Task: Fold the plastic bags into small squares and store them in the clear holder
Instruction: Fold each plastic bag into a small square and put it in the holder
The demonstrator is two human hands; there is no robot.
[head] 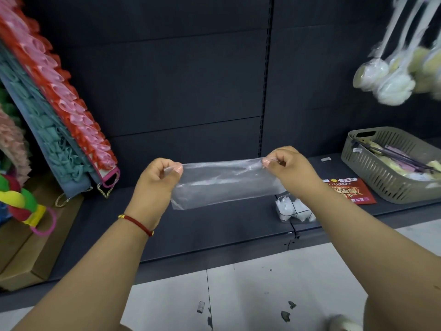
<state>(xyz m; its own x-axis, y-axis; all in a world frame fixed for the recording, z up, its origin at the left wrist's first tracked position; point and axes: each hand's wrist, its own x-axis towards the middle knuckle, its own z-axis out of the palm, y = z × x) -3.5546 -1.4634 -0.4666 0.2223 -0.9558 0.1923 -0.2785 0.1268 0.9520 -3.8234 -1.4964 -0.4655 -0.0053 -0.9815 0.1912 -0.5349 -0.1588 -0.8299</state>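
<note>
Dark grey shop shelving (pixel 167 91) fills the wall ahead, and its low dark shelf board (pixel 214 225) runs under the person's arms. Both arms reach forward at about the same height. Between the hands hangs a thin clear plastic bag (pixel 224 182), stretched into a long band with its long axis running left to right, held in the air above the shelf and touching nothing below.

The left hand (pixel 156 180), with a red cord bracelet (pixel 136 222) at the wrist, pinches the bag's upper left corner between thumb and curled fingers. The right hand (pixel 288 170) pinches the upper right corner the same way, knuckles up. Neither is nearer the bag; each holds one end.

The small clear holder with white folded pieces inside (pixel 294 209) sits on the shelf just below and a little in front of the right forearm, so the right hand looks better placed for storing. I judge the next fold calls for bringing the two ends together.

A grey slotted plastic basket (pixel 381 173) stands further right, beside a red printed packet (pixel 350 191).
</note>
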